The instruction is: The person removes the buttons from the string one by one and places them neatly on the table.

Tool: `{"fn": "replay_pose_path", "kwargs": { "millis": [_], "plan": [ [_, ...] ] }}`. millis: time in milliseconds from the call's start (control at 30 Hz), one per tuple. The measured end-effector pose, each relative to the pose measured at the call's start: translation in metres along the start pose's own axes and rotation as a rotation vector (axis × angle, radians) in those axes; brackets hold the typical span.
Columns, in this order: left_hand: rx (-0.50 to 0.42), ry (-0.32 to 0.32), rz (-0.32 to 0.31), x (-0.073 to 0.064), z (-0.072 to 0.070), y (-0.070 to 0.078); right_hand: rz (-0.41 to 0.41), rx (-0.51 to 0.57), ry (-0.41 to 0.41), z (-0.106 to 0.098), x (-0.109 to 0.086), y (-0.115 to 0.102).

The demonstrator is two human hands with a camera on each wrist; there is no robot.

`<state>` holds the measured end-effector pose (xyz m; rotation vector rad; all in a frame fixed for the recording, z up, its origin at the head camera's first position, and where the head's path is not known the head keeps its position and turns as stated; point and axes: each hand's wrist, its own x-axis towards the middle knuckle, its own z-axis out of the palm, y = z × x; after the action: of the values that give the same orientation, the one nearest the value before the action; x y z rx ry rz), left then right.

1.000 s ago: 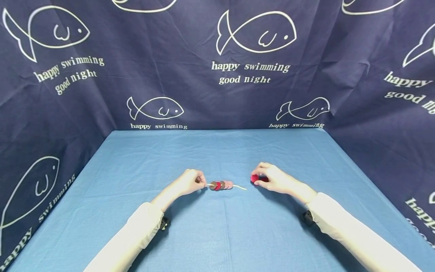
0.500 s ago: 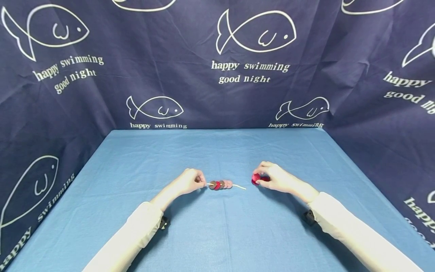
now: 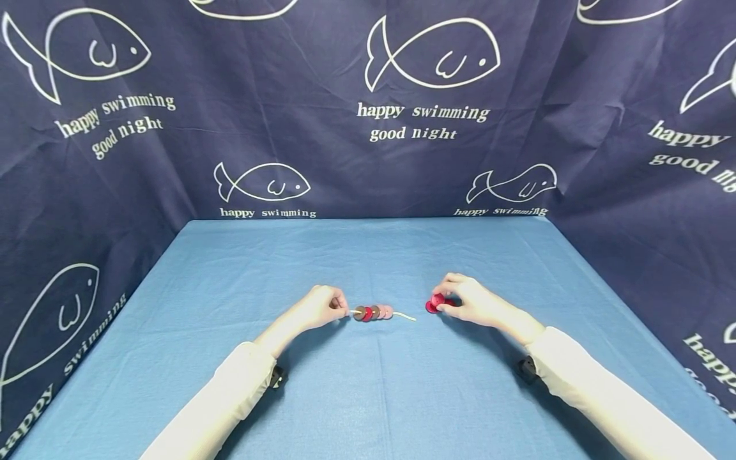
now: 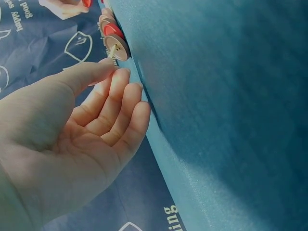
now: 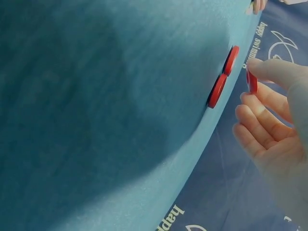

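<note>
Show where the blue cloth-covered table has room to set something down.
Bare: the table beyond the left hand and right hand, up to the navy fish-print curtain; also nearer, between the white sleeves. Crowded: from hand to hand, with a pale cord of brown, red and pink discs and loose red discs.

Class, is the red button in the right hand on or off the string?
Off: the right hand pinches the red button, and a gap separates it from the string.
</note>
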<state>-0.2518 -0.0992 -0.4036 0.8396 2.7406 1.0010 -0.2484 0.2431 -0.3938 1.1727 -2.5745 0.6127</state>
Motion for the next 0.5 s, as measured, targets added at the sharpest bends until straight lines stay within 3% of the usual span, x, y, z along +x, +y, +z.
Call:
{"fn": "replay_pose_path", "kwargs": {
  "millis": [500],
  "plan": [
    [0.004, -0.001, 0.004, 0.0, -0.0005, -0.0007, -0.007, -0.017, 0.038, -0.0006, -0.0079, 0.0055]
  ]
}}
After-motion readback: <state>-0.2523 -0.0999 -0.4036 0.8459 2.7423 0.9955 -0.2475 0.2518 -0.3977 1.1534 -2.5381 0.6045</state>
